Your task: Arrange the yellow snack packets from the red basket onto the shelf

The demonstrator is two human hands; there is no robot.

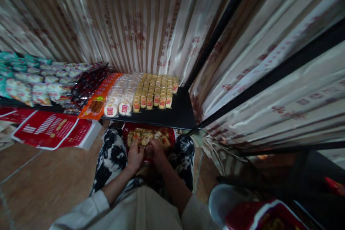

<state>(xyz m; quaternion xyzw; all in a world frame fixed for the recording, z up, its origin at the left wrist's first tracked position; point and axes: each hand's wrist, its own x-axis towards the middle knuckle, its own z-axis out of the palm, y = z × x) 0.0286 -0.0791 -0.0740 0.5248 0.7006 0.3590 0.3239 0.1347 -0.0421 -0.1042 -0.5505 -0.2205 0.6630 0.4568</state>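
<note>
Between my knees a red bag (174,134) stands open, filled with small yellow wrapped snacks (147,138). Both hands are down among these packets. My left hand (135,155) is at the left of the pile, its fingers curled inward. My right hand (157,151) lies just across from it, fingers bent down into the packets. Shadow and the packets hide what either hand grips. Above the bag, upright rows of the same-looking yellow wrapped snacks (156,91) stand at the right of a black shelf (180,113).
Left along the shelf are round white wrapped snacks (118,95), orange packets (98,100), dark red packets (88,82) and white-green packets (40,79). A red gift box (51,129) sits below them. Black posts (223,25) and a printed curtain (129,18) enclose the shelf. Another red bag (250,214) is at lower right.
</note>
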